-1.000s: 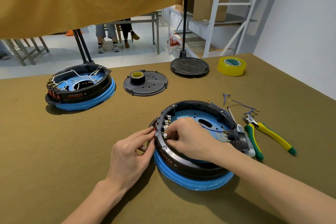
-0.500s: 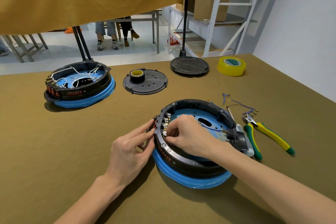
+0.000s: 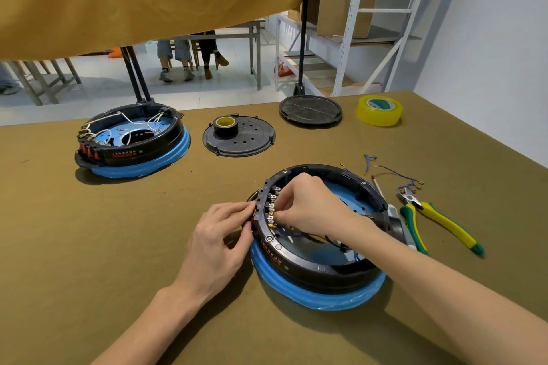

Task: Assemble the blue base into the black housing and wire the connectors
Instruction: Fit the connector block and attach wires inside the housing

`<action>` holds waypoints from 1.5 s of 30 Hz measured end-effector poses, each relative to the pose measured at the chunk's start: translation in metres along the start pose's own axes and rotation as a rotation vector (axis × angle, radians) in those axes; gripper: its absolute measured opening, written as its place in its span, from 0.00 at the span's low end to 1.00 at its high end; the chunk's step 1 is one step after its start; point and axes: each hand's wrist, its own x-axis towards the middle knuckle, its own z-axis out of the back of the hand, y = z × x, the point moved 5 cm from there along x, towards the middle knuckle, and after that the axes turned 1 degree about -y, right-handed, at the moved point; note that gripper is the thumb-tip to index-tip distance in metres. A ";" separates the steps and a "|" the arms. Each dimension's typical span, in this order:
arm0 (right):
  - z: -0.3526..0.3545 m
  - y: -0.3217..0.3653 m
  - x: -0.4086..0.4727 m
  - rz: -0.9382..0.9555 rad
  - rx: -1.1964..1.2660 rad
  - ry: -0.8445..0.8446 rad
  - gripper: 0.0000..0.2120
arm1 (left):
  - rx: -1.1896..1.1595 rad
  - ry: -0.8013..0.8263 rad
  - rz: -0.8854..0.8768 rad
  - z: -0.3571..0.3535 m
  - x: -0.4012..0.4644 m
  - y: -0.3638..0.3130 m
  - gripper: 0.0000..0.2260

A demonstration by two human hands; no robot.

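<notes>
Black housing (image 3: 299, 258), seated over blue base (image 3: 320, 293) on olive table cover (image 3: 118, 246), near centre, just in front of the person. Head view, sole view: right hand (image 3: 311, 207) reaches inside the ring, fingertips pinched at the row of brass connectors (image 3: 271, 210) on the left wall; left hand (image 3: 219, 240) has fingers curled against the outer wall, bracing it. Risks, as judged: a terminal may bend or slip off if pushed at an angle; thin wires (image 3: 311, 235) may snag under the wrist; the ring may shift if the brace slackens. Hidden: the right palm covers whatever is pinched, so connector or wire cannot be told; the left fingertips' exact hold is unclear. Pliers (image 3: 439, 219) and loose blue wires (image 3: 394, 172) lie beside the housing, to the right.
</notes>
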 end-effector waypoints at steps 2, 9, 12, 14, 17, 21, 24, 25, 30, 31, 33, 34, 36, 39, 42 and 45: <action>-0.002 0.001 0.000 -0.010 -0.001 -0.021 0.04 | 0.021 0.008 -0.013 -0.001 0.000 0.000 0.17; -0.006 0.001 -0.003 0.011 0.018 -0.060 0.05 | 0.119 0.028 -0.049 -0.002 -0.001 -0.002 0.18; -0.004 0.000 -0.005 0.005 0.031 -0.014 0.03 | 0.105 0.001 -0.049 -0.001 -0.003 -0.004 0.18; 0.003 -0.005 -0.004 -0.019 0.038 -0.003 0.03 | 0.088 -0.008 -0.051 -0.001 -0.003 -0.004 0.18; 0.016 -0.010 0.001 -0.046 0.011 -0.089 0.05 | 0.028 0.005 -0.044 -0.003 0.000 -0.002 0.18; 0.008 -0.004 0.001 -0.008 -0.175 -0.131 0.07 | -0.021 0.052 -0.002 -0.005 0.003 0.001 0.23; 0.002 -0.007 0.004 -0.045 -0.229 -0.097 0.06 | 0.005 0.082 -0.002 -0.008 0.002 0.002 0.23; 0.001 -0.009 0.006 -0.066 -0.222 -0.089 0.05 | 0.013 0.089 -0.002 -0.008 0.003 0.002 0.23; 0.001 -0.013 0.011 -0.076 -0.169 -0.078 0.04 | 0.031 0.114 0.000 -0.011 0.004 0.004 0.22; 0.001 -0.014 0.011 -0.069 -0.162 -0.071 0.04 | 0.032 0.114 -0.001 -0.011 0.004 0.005 0.22; 0.001 -0.016 0.011 -0.047 -0.153 -0.070 0.04 | 0.029 0.113 -0.003 -0.010 0.004 0.004 0.21; 0.000 -0.017 0.010 -0.031 -0.158 -0.076 0.04 | 0.027 0.114 -0.002 -0.010 0.004 0.004 0.21; -0.001 -0.017 0.007 0.003 -0.169 -0.093 0.05 | 0.026 0.118 -0.004 -0.011 0.004 0.004 0.21; -0.002 -0.016 0.004 0.035 -0.172 -0.114 0.04 | 0.030 0.117 -0.001 -0.011 0.005 0.004 0.21; -0.002 -0.014 0.004 0.050 -0.191 -0.118 0.05 | 0.034 0.120 0.000 -0.012 0.004 0.005 0.21; -0.001 -0.013 0.004 0.062 -0.192 -0.128 0.06 | 0.039 0.124 0.004 -0.012 0.004 0.006 0.22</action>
